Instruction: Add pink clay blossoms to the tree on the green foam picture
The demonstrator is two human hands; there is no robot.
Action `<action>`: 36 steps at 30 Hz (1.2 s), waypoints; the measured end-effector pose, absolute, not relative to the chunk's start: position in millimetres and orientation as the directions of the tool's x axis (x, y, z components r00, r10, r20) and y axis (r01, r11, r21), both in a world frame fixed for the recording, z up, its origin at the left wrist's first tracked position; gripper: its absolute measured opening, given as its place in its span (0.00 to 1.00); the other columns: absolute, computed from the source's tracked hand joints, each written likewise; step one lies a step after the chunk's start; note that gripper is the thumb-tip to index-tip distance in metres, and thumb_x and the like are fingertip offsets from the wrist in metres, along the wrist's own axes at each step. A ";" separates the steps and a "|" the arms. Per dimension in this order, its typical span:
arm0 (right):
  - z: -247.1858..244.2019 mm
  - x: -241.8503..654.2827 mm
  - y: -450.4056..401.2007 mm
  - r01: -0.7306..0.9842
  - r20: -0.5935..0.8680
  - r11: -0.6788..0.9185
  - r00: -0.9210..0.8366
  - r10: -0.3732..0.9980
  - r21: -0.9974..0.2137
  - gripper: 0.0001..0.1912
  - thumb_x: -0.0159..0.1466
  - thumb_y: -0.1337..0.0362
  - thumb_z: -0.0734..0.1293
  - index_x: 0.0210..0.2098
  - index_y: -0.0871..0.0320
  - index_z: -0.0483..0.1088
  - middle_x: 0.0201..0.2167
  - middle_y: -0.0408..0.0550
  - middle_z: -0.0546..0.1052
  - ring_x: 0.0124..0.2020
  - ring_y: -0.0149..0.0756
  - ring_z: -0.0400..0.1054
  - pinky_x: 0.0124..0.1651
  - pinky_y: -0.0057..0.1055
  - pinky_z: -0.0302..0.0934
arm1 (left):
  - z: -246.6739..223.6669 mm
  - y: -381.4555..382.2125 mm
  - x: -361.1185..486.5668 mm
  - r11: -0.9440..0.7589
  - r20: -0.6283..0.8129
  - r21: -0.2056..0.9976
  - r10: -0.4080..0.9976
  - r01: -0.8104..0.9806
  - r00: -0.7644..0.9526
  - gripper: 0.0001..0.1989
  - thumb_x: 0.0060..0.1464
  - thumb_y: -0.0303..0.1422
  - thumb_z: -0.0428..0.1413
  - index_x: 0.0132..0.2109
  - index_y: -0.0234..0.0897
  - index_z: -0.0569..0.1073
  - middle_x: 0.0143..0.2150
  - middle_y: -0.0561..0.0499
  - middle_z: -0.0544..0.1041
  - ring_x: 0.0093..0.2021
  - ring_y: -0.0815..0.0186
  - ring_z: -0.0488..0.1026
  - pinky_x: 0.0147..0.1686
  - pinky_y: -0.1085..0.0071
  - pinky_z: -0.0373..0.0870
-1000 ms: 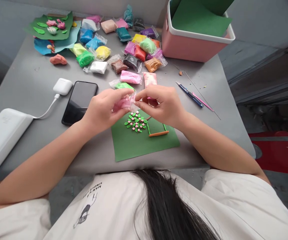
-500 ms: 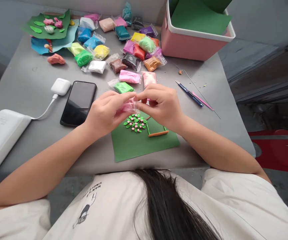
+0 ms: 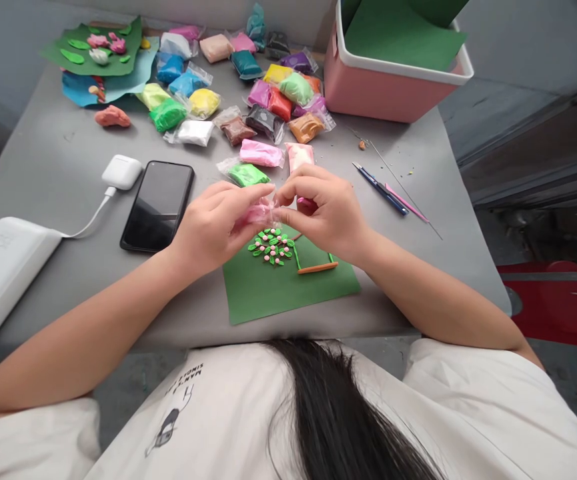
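A clear packet of pink clay [image 3: 258,213] is held in my left hand [image 3: 213,220], its fingers closed round it. My right hand [image 3: 321,210] pinches the crumpled plastic at the packet's right end, fingertips close to the left thumb and index finger. A bit of pink shows beneath the right fingers; what it belongs to is hidden. Below both hands lies a green sheet [image 3: 288,297] bearing a clay bush [image 3: 272,248] of green leaves with pink dots. Beside the bush is a brown clay bar [image 3: 317,268] with green strands, partly covered by my right hand.
Several coloured clay packets [image 3: 203,104] lie at the back. A phone [image 3: 158,207] and white power bank [image 3: 15,273] with a cabled case [image 3: 121,172] are at left. Pens [image 3: 381,189] and a thin wire lie right, before a pink bin [image 3: 378,87]. Decorated sheets [image 3: 63,87] sit back left.
My right fingertips have shifted slightly to the right at the packet's end, and more of the crumpled plastic shows between the hands. My left hand stays almost still.
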State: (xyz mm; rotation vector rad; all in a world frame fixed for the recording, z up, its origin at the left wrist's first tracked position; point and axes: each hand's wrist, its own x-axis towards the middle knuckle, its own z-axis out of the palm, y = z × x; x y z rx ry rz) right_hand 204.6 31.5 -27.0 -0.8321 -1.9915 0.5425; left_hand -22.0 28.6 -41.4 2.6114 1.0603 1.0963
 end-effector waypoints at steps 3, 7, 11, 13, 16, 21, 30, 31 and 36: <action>-29.2 202.9 31.7 0.342 0.616 0.726 -0.385 0.687 -0.597 0.06 0.65 0.72 0.72 0.31 0.59 0.75 0.31 0.42 0.73 0.28 0.27 0.59 0.33 0.28 0.60 | -41.1 28.6 -22.4 -0.775 0.597 0.339 0.615 0.533 0.515 0.19 0.69 0.42 0.58 0.58 0.36 0.82 0.36 0.47 0.84 0.43 0.59 0.82 0.47 0.66 0.79; -28.6 203.5 31.0 0.363 0.603 0.715 -0.384 0.699 -0.598 0.02 0.66 0.70 0.73 0.35 0.59 0.79 0.33 0.44 0.74 0.29 0.28 0.59 0.36 0.30 0.62 | -41.6 29.3 -22.0 -0.769 0.626 0.315 0.608 0.556 0.487 0.18 0.69 0.41 0.60 0.58 0.36 0.82 0.34 0.49 0.84 0.41 0.60 0.83 0.46 0.66 0.79; -22.2 204.6 29.2 0.412 0.448 0.571 -0.362 0.818 -0.710 0.05 0.62 0.73 0.75 0.33 0.58 0.79 0.32 0.42 0.74 0.28 0.27 0.58 0.33 0.29 0.59 | -42.6 29.6 -20.9 -0.814 0.688 0.264 0.535 0.517 0.490 0.14 0.68 0.35 0.61 0.57 0.37 0.83 0.39 0.47 0.87 0.42 0.61 0.84 0.49 0.66 0.80; -22.0 204.3 28.8 0.416 0.443 0.568 -0.361 0.820 -0.710 0.06 0.63 0.73 0.73 0.31 0.58 0.77 0.31 0.41 0.73 0.27 0.27 0.57 0.34 0.29 0.59 | -43.2 29.2 -21.1 -0.825 0.694 0.264 0.522 0.499 0.496 0.14 0.68 0.34 0.61 0.57 0.38 0.83 0.43 0.46 0.88 0.44 0.61 0.85 0.50 0.66 0.80; -28.6 202.5 28.4 0.416 0.531 0.656 -0.386 0.754 -0.630 0.06 0.67 0.70 0.70 0.33 0.58 0.75 0.31 0.43 0.71 0.30 0.29 0.60 0.36 0.30 0.60 | -44.2 28.6 -22.5 -0.802 0.666 0.302 0.565 0.515 0.488 0.13 0.68 0.34 0.60 0.55 0.41 0.84 0.46 0.46 0.88 0.45 0.61 0.85 0.49 0.66 0.81; -39.1 199.9 26.1 0.472 0.583 0.725 -0.435 0.686 -0.501 0.07 0.72 0.68 0.65 0.35 0.57 0.70 0.35 0.46 0.73 0.34 0.33 0.67 0.37 0.31 0.63 | -42.6 26.1 -22.3 -0.817 0.682 0.333 0.554 0.472 0.477 0.09 0.67 0.32 0.60 0.49 0.44 0.86 0.45 0.49 0.88 0.45 0.61 0.85 0.49 0.66 0.81; -6.3 223.9 36.1 0.611 0.697 0.606 -0.122 0.707 -0.509 0.07 0.74 0.65 0.65 0.40 0.52 0.75 0.38 0.48 0.83 0.36 0.38 0.78 0.42 0.37 0.70 | -32.2 31.3 -30.2 -0.669 0.540 0.384 0.722 0.636 0.433 0.09 0.68 0.37 0.58 0.45 0.46 0.85 0.38 0.49 0.86 0.40 0.59 0.81 0.46 0.60 0.78; -5.0 227.6 37.5 0.600 0.691 0.609 -0.125 0.712 -0.519 0.07 0.74 0.64 0.66 0.42 0.51 0.77 0.40 0.49 0.84 0.38 0.39 0.79 0.42 0.38 0.71 | -32.7 35.0 -33.9 -0.654 0.537 0.371 0.730 0.659 0.423 0.09 0.68 0.37 0.58 0.46 0.46 0.84 0.37 0.50 0.85 0.40 0.59 0.79 0.47 0.60 0.76; -10.4 237.2 39.6 0.615 0.621 0.593 -0.203 0.757 -0.521 0.12 0.74 0.55 0.68 0.40 0.51 0.82 0.34 0.48 0.85 0.36 0.39 0.79 0.42 0.38 0.72 | -40.2 51.1 -51.2 -0.560 0.495 0.300 0.783 0.772 0.376 0.09 0.67 0.35 0.57 0.49 0.43 0.83 0.37 0.51 0.81 0.41 0.58 0.70 0.45 0.60 0.67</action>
